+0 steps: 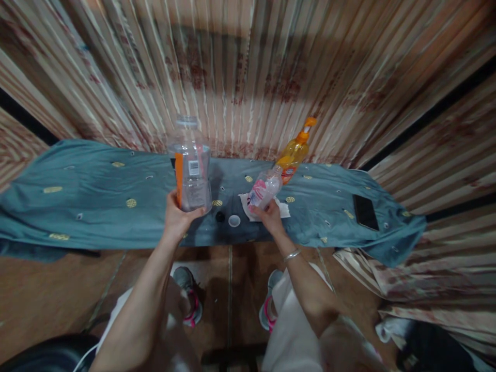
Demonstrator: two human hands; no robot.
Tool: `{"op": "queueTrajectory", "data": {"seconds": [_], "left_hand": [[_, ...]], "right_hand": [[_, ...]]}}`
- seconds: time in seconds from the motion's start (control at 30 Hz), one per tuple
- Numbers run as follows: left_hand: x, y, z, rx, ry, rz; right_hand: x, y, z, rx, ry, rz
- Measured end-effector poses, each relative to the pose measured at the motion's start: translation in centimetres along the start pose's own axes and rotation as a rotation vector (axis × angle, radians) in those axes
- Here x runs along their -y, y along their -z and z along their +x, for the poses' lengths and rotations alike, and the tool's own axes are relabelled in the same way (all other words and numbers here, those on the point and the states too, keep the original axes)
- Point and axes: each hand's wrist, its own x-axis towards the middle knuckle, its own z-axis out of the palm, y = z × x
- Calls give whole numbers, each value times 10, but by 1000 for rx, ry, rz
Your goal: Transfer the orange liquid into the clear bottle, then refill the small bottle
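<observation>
Gripping the big clear bottle in your left hand, your right hand clasps the small tilted bottle; both uncapped, loose cap on the worktop.

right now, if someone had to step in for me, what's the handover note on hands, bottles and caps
Left hand: gripping the large clear bottle upright above the teal cloth; its neck looks uncapped.
Right hand: holding the small clear bottle with a pink label, tilted, over the white paper.
On the cloth between the hands: a white cap and a dark cap, both off.
Orange bottle with orange cap stands behind the small one, untouched. Black phone lies to the right.
Done: caps appear removed. Left: both bottles are in hand, neither set down or recapped. Contents too blurred to judge.
</observation>
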Motion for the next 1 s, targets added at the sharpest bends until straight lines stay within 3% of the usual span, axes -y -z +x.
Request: {"op": "queueTrajectory", "data": {"seconds": [0.13,0.3,0.47,0.77,1.0], "left_hand": [[-4,3,-5,18,32,-39],[-10,4,-6,83,45,-248],[-18,8,-9,130,162,-432],[-22,19,-15,107,274,-495],[-17,19,-14,161,252,-515]], "right_hand": [[1,4,3,-15,-14,-2],[6,6,4,-34,-17,-5],[11,12,-1,-28,-8,-36],[3,29,-7,24,-23,-76],[-1,29,-1,53,-23,-35]]}}
